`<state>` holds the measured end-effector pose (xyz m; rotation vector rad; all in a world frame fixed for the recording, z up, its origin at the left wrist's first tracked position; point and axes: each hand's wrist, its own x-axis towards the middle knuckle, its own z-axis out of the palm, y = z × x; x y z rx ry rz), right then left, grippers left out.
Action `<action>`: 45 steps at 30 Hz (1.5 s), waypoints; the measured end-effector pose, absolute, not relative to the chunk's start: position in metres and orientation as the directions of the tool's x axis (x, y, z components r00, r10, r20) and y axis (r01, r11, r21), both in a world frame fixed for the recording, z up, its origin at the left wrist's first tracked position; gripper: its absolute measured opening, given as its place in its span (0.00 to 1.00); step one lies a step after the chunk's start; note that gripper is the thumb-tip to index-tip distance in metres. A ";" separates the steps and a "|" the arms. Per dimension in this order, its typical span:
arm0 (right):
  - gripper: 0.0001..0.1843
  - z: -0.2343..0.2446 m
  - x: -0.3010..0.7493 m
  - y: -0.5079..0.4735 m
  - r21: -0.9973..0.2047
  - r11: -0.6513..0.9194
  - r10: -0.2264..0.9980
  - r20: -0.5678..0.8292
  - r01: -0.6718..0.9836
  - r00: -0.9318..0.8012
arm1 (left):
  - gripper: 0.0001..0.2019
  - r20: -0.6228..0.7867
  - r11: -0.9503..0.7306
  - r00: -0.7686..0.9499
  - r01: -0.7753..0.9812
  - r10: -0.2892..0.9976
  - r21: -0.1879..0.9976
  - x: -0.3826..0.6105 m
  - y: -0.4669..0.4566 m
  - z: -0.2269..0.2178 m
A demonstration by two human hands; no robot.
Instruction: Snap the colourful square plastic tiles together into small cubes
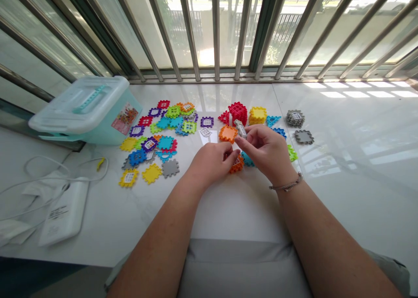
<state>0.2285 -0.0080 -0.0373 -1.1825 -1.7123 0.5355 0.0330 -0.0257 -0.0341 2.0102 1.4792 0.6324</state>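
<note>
My right hand [268, 152], a braided bracelet at its wrist, is closed, thumb against fingers. A small grey-and-white piece [241, 128] stands out from its fingertips, its kind unclear. Beside it, my left hand [214, 160] is closed in a pinch; what it holds, if anything, is hidden. Just under the left fingertips an orange tile [237, 165] partly shows. Another orange interlocking tile [228, 133] lies just beyond both hands. Around them are a red tile stack [238, 113], a yellow tile stack [257, 114] and a partly covered light-blue tile [247, 159].
Several mixed-colour notched tiles [166, 123] spread to the left, near a white printed paper [208, 136]. Grey tiles [295, 118] lie at the right. A lidded plastic box [88, 110], a white power bank [65, 211] and cables are farther left. Metal bars [216, 36] line the window behind.
</note>
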 end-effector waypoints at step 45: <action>0.23 -0.038 0.228 -0.006 -0.710 0.557 0.803 0.593 0.430 -0.061 | 0.23 0.229 -0.217 0.077 0.694 0.970 0.687 0.030 -0.023 -0.033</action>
